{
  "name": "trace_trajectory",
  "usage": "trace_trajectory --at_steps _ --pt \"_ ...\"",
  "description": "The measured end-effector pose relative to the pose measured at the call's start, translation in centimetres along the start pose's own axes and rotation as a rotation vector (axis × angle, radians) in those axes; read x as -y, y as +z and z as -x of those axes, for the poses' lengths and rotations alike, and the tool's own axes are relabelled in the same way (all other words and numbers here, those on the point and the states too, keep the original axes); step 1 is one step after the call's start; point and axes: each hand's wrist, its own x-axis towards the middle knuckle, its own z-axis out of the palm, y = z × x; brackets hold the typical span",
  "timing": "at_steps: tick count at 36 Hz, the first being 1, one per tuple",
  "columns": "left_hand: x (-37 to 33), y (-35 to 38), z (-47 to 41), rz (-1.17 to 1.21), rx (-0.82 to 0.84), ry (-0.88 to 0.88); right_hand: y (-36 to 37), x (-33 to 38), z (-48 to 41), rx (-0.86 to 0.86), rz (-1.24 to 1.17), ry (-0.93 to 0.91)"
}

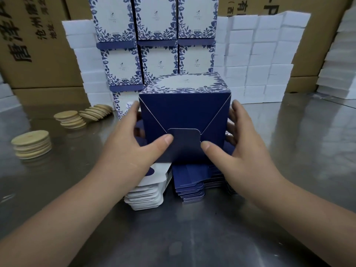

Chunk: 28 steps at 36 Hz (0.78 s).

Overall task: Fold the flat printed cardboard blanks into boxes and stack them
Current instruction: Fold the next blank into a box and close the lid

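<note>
The box [185, 120] at centre frame hides much from me. I cannot see inside it, since its dark blue folded end faces me, rounded tab in the middle. The left hand [133, 143] grips its left side with the thumb pressed beside the tab. The right hand [240, 149] grips the right side the same way, and the fingers of both are partly lost behind the box walls. Below it, partly covered, lie a stack of dark blue flat blanks [189, 187] and, just left, a stack of white card pieces [146, 197] on the counter [192, 237]. Finished boxes [154, 35] stand piled at upper centre, cut off by the top edge. White blocks [256, 58] rise on their right, brown cartons [38, 45] stand at upper left, and wooden discs [31, 144] lie at left.
</note>
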Motion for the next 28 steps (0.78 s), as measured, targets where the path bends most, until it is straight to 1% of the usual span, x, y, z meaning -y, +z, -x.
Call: trace_trajectory --at_steps 4,7,11,15,19,24,28 --pt "-0.16 -0.09 0.17 0.006 0.108 -0.042 -0.23 -0.02 -0.06 -0.025 0.107 0.035" --pt "-0.05 -0.05 0.0 0.014 0.147 -0.073 -0.13 -0.19 0.13 -0.002 0.087 0.107" --pt "-0.11 0.04 0.06 -0.032 0.133 -0.1 -0.09 -0.4 0.18 0.021 0.042 0.118" --pt "-0.24 0.17 0.22 -0.055 0.113 -0.058 0.03 -0.25 0.24 0.007 0.014 0.102" --pt "-0.78 0.25 0.54 0.007 0.098 0.0 0.09 -0.01 0.39 -0.002 -0.015 0.101" --pt "-0.85 0.36 0.64 -0.024 0.041 -0.029 0.16 0.19 0.5 -0.049 0.02 0.109" --pt "-0.92 0.44 0.74 -0.046 0.015 -0.015 0.27 0.26 0.54 -0.079 0.03 0.107"
